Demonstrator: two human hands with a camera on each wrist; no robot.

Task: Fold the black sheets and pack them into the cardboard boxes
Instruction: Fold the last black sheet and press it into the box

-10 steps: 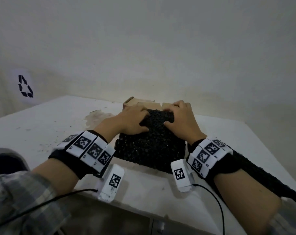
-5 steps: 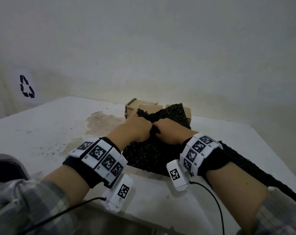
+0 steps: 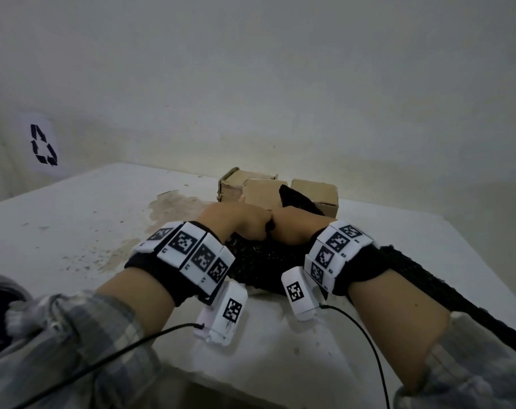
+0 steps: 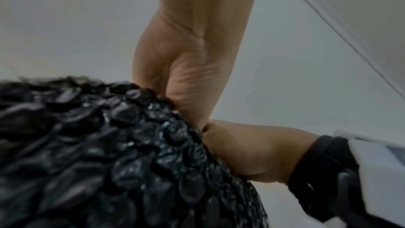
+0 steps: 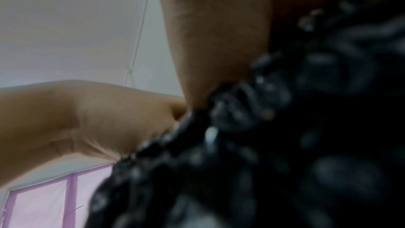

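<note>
A: Hands?
B: Left hand (image 3: 236, 219) and right hand (image 3: 295, 224) touch side by side, both clenched on the bunched black sheet (image 3: 259, 261).
A: Sheet location?
B: Under both wrists on the table (image 3: 73, 225); cardboard boxes (image 3: 280, 191) just beyond the knuckles.

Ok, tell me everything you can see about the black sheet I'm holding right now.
The black sheet looks like glossy plastic bubble wrap, its surface covered in small raised bubbles, plain in the left wrist view. It is bunched and partly folded on the white table, in front of the cardboard boxes. The left hand and right hand grip its upper part side by side, close together. One corner sticks up behind the right hand, against the boxes. More black sheet trails off beside the right forearm.
</note>
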